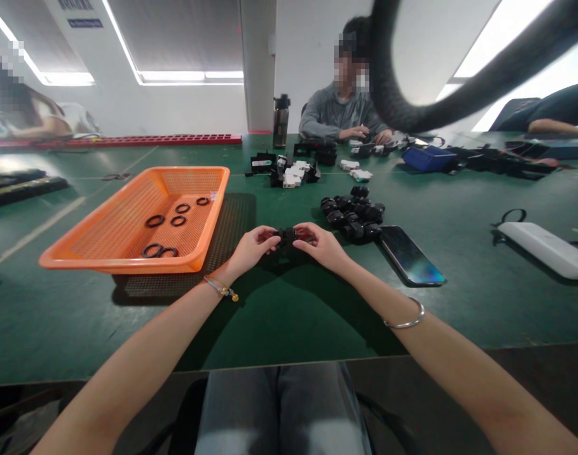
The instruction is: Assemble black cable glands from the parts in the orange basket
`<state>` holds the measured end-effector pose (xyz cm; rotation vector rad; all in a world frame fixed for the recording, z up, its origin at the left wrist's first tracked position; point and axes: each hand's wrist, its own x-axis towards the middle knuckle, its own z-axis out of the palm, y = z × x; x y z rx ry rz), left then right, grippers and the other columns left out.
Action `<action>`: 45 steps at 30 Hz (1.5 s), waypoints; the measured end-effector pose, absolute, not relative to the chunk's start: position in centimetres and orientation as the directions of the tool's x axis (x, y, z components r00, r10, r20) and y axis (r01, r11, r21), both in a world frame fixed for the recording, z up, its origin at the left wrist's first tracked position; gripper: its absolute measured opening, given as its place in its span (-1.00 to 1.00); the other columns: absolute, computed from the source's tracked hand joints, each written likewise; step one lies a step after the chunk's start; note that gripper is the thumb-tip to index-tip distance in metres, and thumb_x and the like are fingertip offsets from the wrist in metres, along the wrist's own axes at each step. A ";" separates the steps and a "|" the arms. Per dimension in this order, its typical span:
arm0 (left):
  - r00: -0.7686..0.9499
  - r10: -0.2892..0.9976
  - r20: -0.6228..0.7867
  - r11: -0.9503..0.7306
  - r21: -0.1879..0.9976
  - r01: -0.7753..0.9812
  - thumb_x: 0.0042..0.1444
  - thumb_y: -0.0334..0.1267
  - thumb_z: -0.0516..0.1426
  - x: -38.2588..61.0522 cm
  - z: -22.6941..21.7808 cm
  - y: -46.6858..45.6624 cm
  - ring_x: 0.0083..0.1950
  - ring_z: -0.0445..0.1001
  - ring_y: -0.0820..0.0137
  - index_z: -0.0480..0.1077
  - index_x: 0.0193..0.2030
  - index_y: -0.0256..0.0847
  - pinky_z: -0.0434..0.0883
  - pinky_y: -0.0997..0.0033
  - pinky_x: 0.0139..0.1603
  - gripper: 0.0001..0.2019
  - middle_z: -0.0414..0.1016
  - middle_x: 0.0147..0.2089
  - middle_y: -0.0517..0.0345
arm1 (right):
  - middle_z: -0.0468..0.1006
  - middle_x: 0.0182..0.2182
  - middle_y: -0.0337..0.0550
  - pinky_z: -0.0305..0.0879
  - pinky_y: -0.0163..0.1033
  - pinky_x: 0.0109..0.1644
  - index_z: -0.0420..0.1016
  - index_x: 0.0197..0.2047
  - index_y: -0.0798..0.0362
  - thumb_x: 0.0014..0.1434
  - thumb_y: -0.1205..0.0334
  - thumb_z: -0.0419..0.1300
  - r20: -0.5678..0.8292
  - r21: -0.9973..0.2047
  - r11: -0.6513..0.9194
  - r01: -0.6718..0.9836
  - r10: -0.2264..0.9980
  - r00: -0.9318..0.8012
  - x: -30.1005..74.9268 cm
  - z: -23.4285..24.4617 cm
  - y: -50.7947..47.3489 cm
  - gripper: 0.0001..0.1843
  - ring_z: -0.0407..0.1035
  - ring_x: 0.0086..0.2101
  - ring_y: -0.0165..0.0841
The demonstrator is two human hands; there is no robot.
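Note:
Between my two hands, just above the green table (pixel 279 328), is a small black cylindrical fitting (pixel 287 237). My left hand (pixel 254 248) pinches its left end with thumb and fingers. The right end is gripped the same way by my right hand (pixel 323 245). Fingers cover both ends, so fine detail is hidden. To the right lies a pile of similar black fittings (pixel 352 215). On the left stands an orange plastic basket (pixel 99 265) with several black rings (pixel 155 221) on its bottom.
A phone (pixel 412 256) lies right of the pile, and a white device (pixel 544 248) sits farther right. White and black parts (pixel 293 172) are heaped ahead, near a dark bottle (pixel 281 121). Across the table a person (pixel 340 117) handles small parts. A blurred black cable (pixel 402 117) hangs at upper right.

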<state>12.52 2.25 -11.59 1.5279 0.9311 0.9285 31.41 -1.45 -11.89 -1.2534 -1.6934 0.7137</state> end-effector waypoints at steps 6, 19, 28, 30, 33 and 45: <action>0.407 0.909 0.092 -0.135 0.988 0.078 -0.06 -0.28 0.19 12.4 -11.6 2.3 -0.53 0.32 0.58 0.36 -0.29 -0.28 0.27 0.54 -0.47 -0.81 0.38 -0.51 0.30 | 0.54 -0.43 -0.26 0.39 -0.19 -0.29 0.37 -0.14 -0.01 -0.01 0.11 0.26 0.316 -0.837 0.337 0.431 0.941 -0.121 31.4 -11.6 -1.9 -0.65 0.45 -0.45 -0.36; 0.406 0.910 0.085 -0.137 0.986 0.100 -0.05 -0.27 0.18 12.4 -11.5 2.2 -0.54 0.34 0.56 0.37 -0.27 -0.28 0.30 0.53 -0.46 -0.81 0.37 -0.54 0.32 | 0.53 -0.43 -0.25 0.40 -0.18 -0.25 0.38 -0.11 0.03 -0.09 0.26 0.28 0.305 -0.815 0.365 0.450 0.931 -0.202 31.5 -11.6 -2.0 -0.59 0.46 -0.40 -0.33; 0.404 0.911 0.082 -0.132 0.986 0.099 -0.05 -0.27 0.19 12.2 -11.5 2.2 -0.50 0.37 0.54 0.37 -0.26 -0.28 0.32 0.52 -0.42 -0.80 0.40 -0.51 0.29 | 0.58 -0.38 -0.18 0.42 -0.15 -0.20 0.41 -0.09 0.06 -0.06 0.24 0.29 0.274 -0.803 0.332 0.495 0.943 -0.188 31.5 -11.4 -1.9 -0.59 0.49 -0.36 -0.29; 0.404 0.911 0.083 -0.132 0.987 0.094 -0.05 -0.28 0.19 12.2 -11.5 2.2 -0.50 0.36 0.55 0.37 -0.27 -0.29 0.31 0.52 -0.43 -0.81 0.40 -0.51 0.29 | 0.59 -0.38 -0.16 0.41 -0.15 -0.21 0.42 -0.08 0.08 -0.05 0.22 0.29 0.270 -0.788 0.327 0.521 0.945 -0.183 31.4 -11.4 -1.9 -0.59 0.49 -0.37 -0.29; 0.398 0.913 0.086 -0.129 0.988 0.081 -0.05 -0.29 0.19 12.3 -11.5 2.2 -0.51 0.35 0.56 0.37 -0.27 -0.29 0.30 0.54 -0.45 -0.81 0.40 -0.50 0.29 | 0.60 -0.35 -0.11 0.40 -0.15 -0.22 0.44 -0.11 0.10 -0.02 0.19 0.28 0.274 -0.757 0.327 0.566 0.945 -0.178 31.4 -11.4 -1.9 -0.62 0.48 -0.36 -0.27; 0.400 0.913 0.086 -0.116 0.992 0.052 -0.08 -0.32 0.20 12.3 -11.5 2.2 -0.52 0.33 0.59 0.36 -0.28 -0.30 0.26 0.56 -0.49 -0.80 0.40 -0.49 0.30 | 0.59 -0.37 -0.14 0.37 -0.19 -0.28 0.45 -0.18 0.08 0.06 0.14 0.20 0.295 -0.751 0.343 0.564 0.939 -0.178 31.4 -11.7 -1.6 -0.74 0.47 -0.39 -0.29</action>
